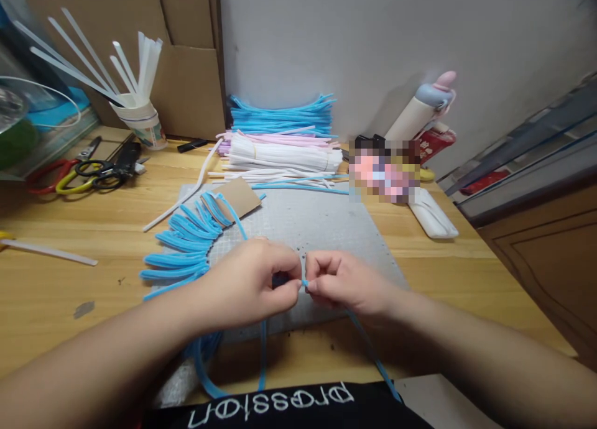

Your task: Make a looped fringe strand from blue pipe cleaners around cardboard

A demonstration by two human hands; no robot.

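Observation:
Over the grey mat, my left hand (pixel 261 280) and my right hand (pixel 347 283) meet fingertip to fingertip. Between them shows a short bit of blue pipe cleaner (pixel 305 283), pinched from both sides. A blue length (pixel 373 351) trails down from below my right hand toward my lap. Left of my left hand lies a fanned chain of looped blue pipe cleaners (pixel 180 245), partly covered by my forearm. Its top loops wrap a piece of cardboard (pixel 245 199). More blue strands (pixel 200 360) curve down under my left wrist.
Bundles of blue (pixel 282 115) and white pipe cleaners (pixel 284 154) lie against the wall. Scissors (pixel 74 175) and a cup of glue sticks (pixel 140 121) stand at the left. On the right are a bottle (pixel 413 115) and a white packet (pixel 431 214). The grey mat (pixel 345 224) lies beneath my hands.

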